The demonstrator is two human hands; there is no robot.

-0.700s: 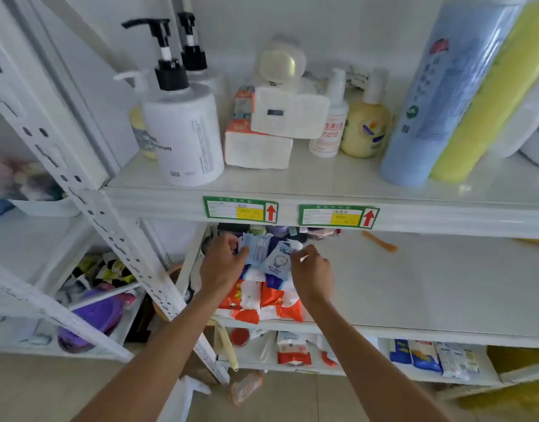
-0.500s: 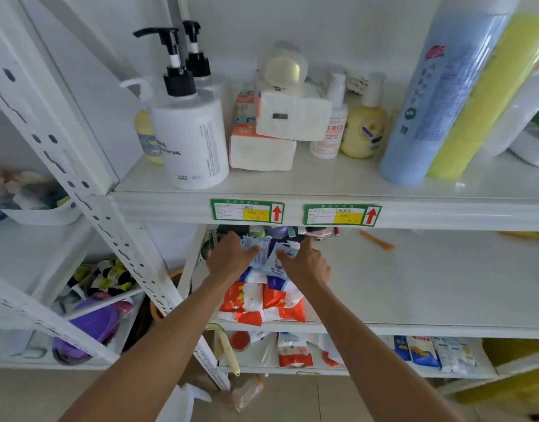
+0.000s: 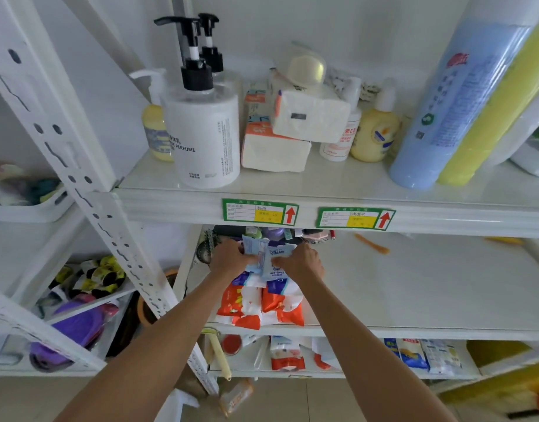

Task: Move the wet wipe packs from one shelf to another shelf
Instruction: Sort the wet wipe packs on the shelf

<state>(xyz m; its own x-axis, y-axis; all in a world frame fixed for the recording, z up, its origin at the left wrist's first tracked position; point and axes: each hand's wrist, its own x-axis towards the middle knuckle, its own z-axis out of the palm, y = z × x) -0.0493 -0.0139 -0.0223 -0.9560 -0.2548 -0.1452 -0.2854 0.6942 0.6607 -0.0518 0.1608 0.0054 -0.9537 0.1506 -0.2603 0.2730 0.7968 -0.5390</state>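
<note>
Both my hands are in over the left part of the middle shelf (image 3: 414, 287). My left hand (image 3: 230, 257) grips a pale blue wet wipe pack (image 3: 256, 249) from the left. My right hand (image 3: 301, 261) grips a second blue and white wet wipe pack (image 3: 274, 268) from the right. The two packs overlap between my hands. Under and in front of them lie two orange and white wipe packs (image 3: 259, 306) side by side near the shelf's front edge. More packs (image 3: 285, 354) lie on the bottom shelf.
The top shelf (image 3: 323, 184) holds a large white pump bottle (image 3: 202, 129), tissue packs (image 3: 277, 147), small bottles and tall blue (image 3: 450, 102) and yellow rolls. An orange stick (image 3: 371, 243) lies on the middle shelf. A slotted white upright (image 3: 88, 190) stands at left.
Both hands have drawn closer together on the blue packs, which now overlap more. The view has tilted slightly.
</note>
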